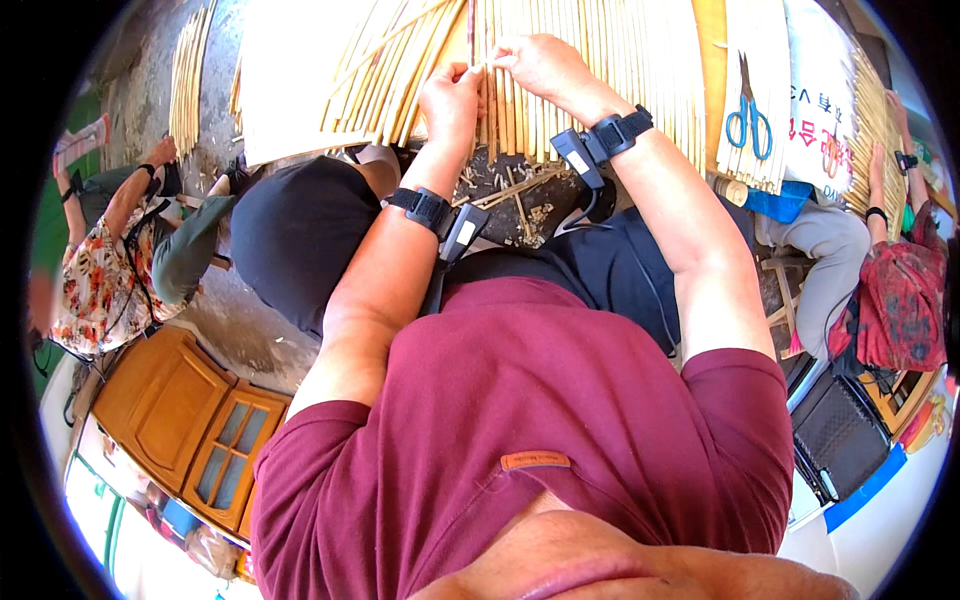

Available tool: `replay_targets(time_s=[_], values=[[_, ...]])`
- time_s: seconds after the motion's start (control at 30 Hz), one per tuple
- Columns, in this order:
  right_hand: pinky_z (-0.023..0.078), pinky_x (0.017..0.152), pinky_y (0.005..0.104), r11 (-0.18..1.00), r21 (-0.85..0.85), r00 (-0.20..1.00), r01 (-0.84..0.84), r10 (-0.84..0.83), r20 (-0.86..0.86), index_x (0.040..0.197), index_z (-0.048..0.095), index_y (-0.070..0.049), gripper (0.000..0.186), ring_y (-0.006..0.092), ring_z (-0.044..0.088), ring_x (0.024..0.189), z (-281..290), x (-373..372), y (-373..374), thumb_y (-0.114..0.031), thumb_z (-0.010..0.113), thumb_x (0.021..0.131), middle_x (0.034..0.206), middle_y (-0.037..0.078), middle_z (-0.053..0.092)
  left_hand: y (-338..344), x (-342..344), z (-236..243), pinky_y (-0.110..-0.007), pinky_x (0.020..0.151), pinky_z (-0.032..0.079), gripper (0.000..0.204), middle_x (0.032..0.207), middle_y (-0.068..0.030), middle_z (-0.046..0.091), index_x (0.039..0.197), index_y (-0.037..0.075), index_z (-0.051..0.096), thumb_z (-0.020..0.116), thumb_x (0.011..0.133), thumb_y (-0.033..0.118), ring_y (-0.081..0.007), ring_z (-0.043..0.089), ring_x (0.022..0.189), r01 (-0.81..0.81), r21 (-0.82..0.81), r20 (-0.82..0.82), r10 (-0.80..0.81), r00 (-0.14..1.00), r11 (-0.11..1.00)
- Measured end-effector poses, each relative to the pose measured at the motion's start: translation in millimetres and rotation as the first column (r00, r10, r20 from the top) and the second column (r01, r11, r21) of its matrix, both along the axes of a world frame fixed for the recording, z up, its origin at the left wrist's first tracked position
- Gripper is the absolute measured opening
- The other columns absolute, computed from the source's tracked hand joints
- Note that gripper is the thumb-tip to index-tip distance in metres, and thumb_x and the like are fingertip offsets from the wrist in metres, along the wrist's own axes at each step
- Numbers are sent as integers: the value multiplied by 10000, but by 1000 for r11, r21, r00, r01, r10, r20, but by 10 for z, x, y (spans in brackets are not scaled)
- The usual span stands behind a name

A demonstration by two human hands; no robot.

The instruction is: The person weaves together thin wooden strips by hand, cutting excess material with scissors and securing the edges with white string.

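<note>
My left hand [452, 105] is closed at the upper middle, thumb and forefinger raised among the pale wooden sticks. Just right of it, my right hand [540, 72] reaches over the row of sticks [630, 90] with its fingertips pinched close to the left hand's. Whatever small piece they hold between them is too small to make out. Looser, slanted sticks [370, 75] lie to the left of my hands on a light board [280, 100]. Blue-handled scissors [748, 130] rest on more sticks at the right.
Co-workers sit at far left [105, 270] and far right [895, 300]. A white printed sheet [820, 160] lies right of the scissors. Scraps [515, 190] litter the floor beneath the work surface. A wooden cabinet [160, 410] stands lower left, a dark padded object [840, 450] lower right.
</note>
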State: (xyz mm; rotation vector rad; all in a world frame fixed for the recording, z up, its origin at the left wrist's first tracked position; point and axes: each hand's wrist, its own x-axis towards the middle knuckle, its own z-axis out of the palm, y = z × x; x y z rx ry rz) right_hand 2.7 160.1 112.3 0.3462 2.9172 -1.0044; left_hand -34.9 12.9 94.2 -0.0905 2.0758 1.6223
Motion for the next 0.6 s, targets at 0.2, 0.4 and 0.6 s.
replay_targets(time_s=[0.2, 0.4, 0.6], values=[[486, 652, 421, 989, 138, 998, -60, 55, 42, 917, 686, -176, 192, 309, 634, 763, 25, -52, 7, -289, 543, 857, 786, 110, 663, -2, 0, -9, -218, 428, 433, 152, 665, -27, 587, 882, -13, 634, 621, 863, 138, -71, 514, 471, -6, 62, -39, 8, 999, 998], [471, 617, 443, 997, 78, 995, 23, -15, -95, 862, 674, -214, 159, 309, 634, 743, -79, 20, -40, -244, 526, 815, 744, 90, 659, 2, 8, 19, -218, 424, 434, 152, 663, -33, 590, 845, -18, 635, 630, 856, 133, -73, 524, 473, 29, -30, -62, -31, 998, 999], [471, 630, 453, 995, 99, 998, 29, -23, -59, 871, 672, -213, 165, 312, 632, 749, -81, 27, -53, -275, 525, 827, 758, 94, 657, 13, -2, -18, -225, 415, 429, 153, 652, -34, 589, 822, -14, 629, 626, 857, 134, -74, 515, 458, 28, -36, -84, -31, 996, 999]])
